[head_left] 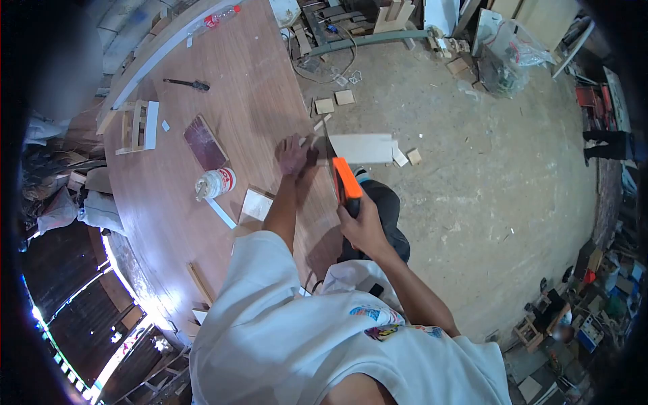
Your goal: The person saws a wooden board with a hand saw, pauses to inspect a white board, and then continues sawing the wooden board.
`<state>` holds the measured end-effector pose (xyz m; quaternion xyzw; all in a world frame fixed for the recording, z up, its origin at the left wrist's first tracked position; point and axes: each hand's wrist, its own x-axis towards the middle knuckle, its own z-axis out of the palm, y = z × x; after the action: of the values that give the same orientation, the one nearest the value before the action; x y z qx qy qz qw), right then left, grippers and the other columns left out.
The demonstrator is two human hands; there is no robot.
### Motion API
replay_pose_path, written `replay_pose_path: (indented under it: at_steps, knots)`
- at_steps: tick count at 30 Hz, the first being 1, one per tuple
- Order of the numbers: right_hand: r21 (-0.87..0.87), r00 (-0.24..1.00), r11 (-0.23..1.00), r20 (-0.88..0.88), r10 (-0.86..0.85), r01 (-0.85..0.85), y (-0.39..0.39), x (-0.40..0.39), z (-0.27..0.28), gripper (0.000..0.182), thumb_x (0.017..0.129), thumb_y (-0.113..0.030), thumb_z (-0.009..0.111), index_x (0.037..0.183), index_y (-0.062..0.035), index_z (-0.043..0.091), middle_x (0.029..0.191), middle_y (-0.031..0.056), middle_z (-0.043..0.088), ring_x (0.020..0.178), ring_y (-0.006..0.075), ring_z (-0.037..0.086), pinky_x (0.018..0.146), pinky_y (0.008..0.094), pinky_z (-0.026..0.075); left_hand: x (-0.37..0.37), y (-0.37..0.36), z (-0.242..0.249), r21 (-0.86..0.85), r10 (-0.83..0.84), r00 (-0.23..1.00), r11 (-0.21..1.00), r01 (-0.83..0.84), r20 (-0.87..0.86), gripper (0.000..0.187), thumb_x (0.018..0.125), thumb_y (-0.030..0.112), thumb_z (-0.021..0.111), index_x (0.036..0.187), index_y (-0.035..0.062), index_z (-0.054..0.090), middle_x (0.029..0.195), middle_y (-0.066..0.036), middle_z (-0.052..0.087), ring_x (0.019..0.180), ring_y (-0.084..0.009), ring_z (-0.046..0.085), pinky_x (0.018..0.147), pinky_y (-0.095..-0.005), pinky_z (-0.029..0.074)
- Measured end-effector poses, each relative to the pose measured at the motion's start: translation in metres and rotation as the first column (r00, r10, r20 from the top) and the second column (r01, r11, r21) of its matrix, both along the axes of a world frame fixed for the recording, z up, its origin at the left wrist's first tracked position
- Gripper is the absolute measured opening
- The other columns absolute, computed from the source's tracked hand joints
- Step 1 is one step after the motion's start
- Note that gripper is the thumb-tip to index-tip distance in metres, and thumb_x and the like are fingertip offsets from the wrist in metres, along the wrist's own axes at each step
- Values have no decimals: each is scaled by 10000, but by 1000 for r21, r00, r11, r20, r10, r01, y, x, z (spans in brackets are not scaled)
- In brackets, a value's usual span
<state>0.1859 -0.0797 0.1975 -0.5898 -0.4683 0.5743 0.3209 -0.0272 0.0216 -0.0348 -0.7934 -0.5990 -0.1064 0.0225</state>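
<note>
My right hand (363,223) is closed around the orange and black handle of a hand saw (347,178). Its blade points away from me along the table's edge, crossing a white board (361,148) that juts out over the floor. At the near end of that board, my left hand (294,156) presses down on the tabletop side with bent fingers; the part under the hand is mostly hidden. Left of my forearm lie a pale block (257,204), a white jar with a red label (216,183) and a dark red rectangular block (206,143).
The wooden table (250,88) also carries a dark slim tool (187,84), a small wooden frame (140,128) and a plastic bottle (214,19). Wood offcuts (325,106) and a clear plastic bag (509,64) lie on the floor. A person's legs (607,145) show far right.
</note>
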Motion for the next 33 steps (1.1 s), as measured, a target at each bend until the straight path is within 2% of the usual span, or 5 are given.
replay_pose_path:
  at_steps: [6, 9, 18, 21, 33]
  knots:
    - [-114, 997, 993, -58, -46, 39, 13, -10, 6, 230, 779, -5, 574, 998, 28, 511, 681, 112, 527, 627, 135, 532, 586, 294, 442, 8, -1, 16, 49, 43, 999, 998, -43, 7, 362, 801, 230, 550, 1160, 248, 596, 995, -70, 507, 963, -267, 516, 841, -405, 455]
    - [81, 1000, 997, -6, 1, -1, 30, -13, 6, 145, 847, -63, 540, 977, -29, 487, 576, 7, 468, 421, 98, 481, 387, 262, 377, 15, -1, 26, 64, 101, 994, 993, -103, 39, 345, 793, 284, 573, 1130, 233, 623, 986, -69, 514, 959, -275, 522, 859, -425, 440]
    - [-292, 940, 953, -340, -22, -83, 122, -13, 32, 140, 851, -87, 543, 945, -19, 466, 589, 12, 470, 431, 112, 480, 391, 288, 388, 23, -1, 40, 3, 160, 966, 986, -164, 203, 360, 762, 390, 590, 1076, 232, 667, 970, -76, 539, 979, -278, 526, 903, -470, 397]
    - [-116, 987, 993, -159, 7, -26, 97, -19, 32, 144, 840, -73, 535, 954, -16, 469, 600, 6, 461, 437, 107, 474, 389, 291, 391, 21, -2, 39, 3, 157, 972, 987, -160, 176, 383, 756, 389, 595, 1102, 235, 653, 989, -82, 534, 987, -285, 523, 904, -471, 398]
    - [-41, 996, 999, -94, 8, -12, 15, 4, 96, 196, 790, -25, 547, 968, 25, 481, 692, 111, 500, 643, 146, 483, 620, 303, 422, 28, -3, 54, -128, 220, 975, 968, -215, 22, 459, 753, 364, 610, 1194, 240, 582, 1055, -104, 502, 1013, -304, 509, 940, -464, 398]
